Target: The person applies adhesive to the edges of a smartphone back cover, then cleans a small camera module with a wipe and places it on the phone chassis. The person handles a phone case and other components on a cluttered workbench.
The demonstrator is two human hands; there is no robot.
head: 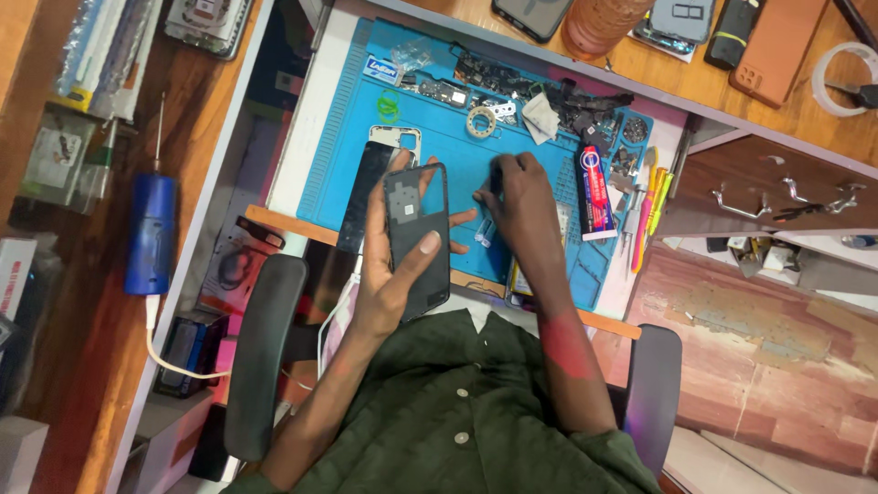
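My left hand [395,274] holds a dark phone body [417,233] upright, back side facing up, thumb resting on its lower part. My right hand [523,203] rests on the blue work mat [338,137] with its fingers curled around a small clear bottle or vial [485,233] that pokes out below the palm. A black screen panel [364,197] and a silver phone frame [395,139] lie on the mat just left of the phone. A tube of glue [594,192] lies to the right of my right hand.
Small parts, a tape roll [480,121] and black flex pieces are scattered along the mat's far edge. Coloured tools [647,215] lie at the mat's right side. Phones and cases sit on the wooden shelf above. A blue tool [151,233] with a cable lies far left. Chair armrests flank me.
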